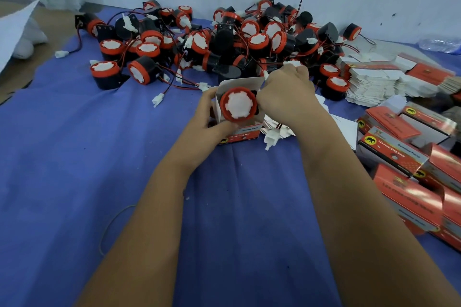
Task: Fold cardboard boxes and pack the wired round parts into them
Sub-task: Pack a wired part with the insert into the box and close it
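Head view: packing is under way, with a round part point(238, 104) seated red face up in the open box point(237, 132), just in front of the loose pile point(224, 40). Left hand point(208, 113) grips the box's left wall; right hand point(284, 93) pinches at its right rim (what exactly, I cannot tell). Next, I judge, the trailing connector point(272, 136) beside the box must be tucked in before closing the flaps.

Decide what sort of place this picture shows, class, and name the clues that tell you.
Probably a small packing workbench in a workshop: a heap of loose wired round parts, stacked flat cartons and packed red boxes on a blue cloth.
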`<state>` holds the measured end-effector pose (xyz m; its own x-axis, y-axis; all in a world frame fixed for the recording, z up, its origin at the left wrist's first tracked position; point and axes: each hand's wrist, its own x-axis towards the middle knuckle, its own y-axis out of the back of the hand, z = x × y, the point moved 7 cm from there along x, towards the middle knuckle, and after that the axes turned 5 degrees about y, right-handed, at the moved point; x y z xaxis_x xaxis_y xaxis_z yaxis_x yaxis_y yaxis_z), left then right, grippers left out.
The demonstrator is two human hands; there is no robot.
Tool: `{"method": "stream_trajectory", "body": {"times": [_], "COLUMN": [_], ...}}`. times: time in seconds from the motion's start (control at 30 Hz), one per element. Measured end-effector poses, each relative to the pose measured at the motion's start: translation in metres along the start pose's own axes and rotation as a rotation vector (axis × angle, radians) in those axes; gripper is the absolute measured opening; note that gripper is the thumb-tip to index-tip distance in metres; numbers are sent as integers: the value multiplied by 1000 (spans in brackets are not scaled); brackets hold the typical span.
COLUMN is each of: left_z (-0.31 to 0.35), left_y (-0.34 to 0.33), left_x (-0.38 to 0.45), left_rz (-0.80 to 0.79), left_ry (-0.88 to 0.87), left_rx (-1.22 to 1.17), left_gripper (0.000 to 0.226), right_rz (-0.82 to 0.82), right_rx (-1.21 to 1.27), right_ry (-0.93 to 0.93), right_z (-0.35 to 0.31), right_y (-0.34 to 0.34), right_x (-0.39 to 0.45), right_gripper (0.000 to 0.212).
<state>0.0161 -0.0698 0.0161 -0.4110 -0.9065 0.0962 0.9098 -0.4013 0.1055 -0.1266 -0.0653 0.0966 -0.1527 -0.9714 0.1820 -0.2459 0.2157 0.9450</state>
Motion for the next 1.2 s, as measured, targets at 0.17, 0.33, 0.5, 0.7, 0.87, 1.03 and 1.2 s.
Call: {"method": "stream_trajectory", "body": {"times": [0.17, 0.33, 0.5, 0.7, 0.87, 1.03, 1.2], "left_z": [-5, -11, -9, -9, -7, -7, -6], "left_y": [-2, 3, -3, 0, -1, -1, -3], "left_x": [3, 22, 4, 9, 9, 8, 8], "left_rz": [-40, 20, 76, 301, 333, 321, 301], "left_ry": [65, 38, 74, 126, 112, 103, 80], "left_rx": [-30, 113, 91, 104, 110, 127, 157], "left_gripper": [58, 64, 35, 22, 25, 26, 22], "right_rz": [-88, -214, -203, 103, 18, 95, 168], "right_rx": [-114, -176, -122, 607, 651, 711, 596], "right_ry": [72, 55, 162, -106, -165, -1, 72], "right_z": [-9, -6, -4, 33, 33, 11, -12], "right_y": [-8, -31, -34, -6, -8, -5, -2], "right_x": [-3, -6, -8, -18, -28, -28, -23], "right_gripper": [13, 23, 21, 21, 42, 12, 14]}}
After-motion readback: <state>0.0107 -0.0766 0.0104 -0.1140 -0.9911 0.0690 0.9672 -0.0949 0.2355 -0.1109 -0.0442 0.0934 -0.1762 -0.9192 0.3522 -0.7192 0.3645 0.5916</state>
